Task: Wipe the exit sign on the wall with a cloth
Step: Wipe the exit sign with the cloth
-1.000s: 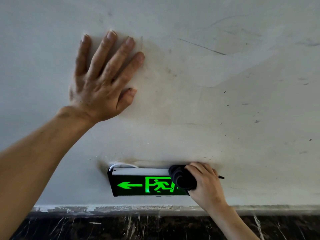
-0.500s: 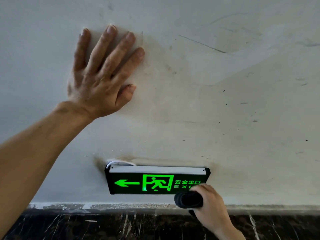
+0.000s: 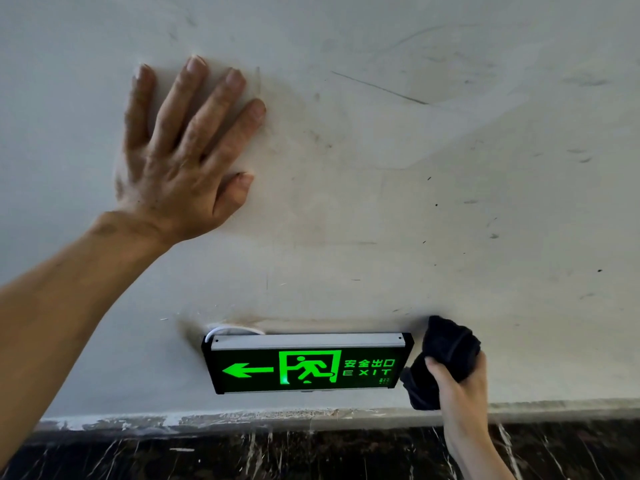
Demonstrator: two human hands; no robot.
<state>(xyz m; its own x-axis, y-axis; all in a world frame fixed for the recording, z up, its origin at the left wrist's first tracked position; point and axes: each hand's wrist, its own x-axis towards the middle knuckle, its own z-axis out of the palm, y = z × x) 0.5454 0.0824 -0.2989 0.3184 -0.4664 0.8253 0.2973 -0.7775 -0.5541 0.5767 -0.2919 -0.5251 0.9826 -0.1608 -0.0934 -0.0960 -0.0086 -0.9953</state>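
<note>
Low in the middle of the frame, the exit sign (image 3: 306, 363) hangs on the pale wall (image 3: 415, 202), its black face lit with a green arrow, a running figure in a doorway and the word EXIT beneath a line of green characters. A silver strip runs along its top edge, and a thin white cable (image 3: 232, 329) loops out from behind its upper left corner.

At the lower right of the frame our right hand (image 3: 459, 386) is clenched around a dark cloth (image 3: 446, 344) — the fingers wrapped tight on the bunched fabric, which bulges out above and below the fist. The cloth sits just beside the right end of the sign; whether it touches the end cap we cannot tell from this angle.

In the upper left our left hand (image 3: 176, 157) lies flat on the wall, fingers spread apart and holding nothing, the bare forearm running down to the lower left corner.

The wall is scuffed — a long thin scratch in the upper right, small dark specks farther down, and a smudged brownish patch just above the sign. Along the bottom of the frame a dark marbled band (image 3: 242, 455) with white veins meets the wall at a rough, paint-flecked edge.
</note>
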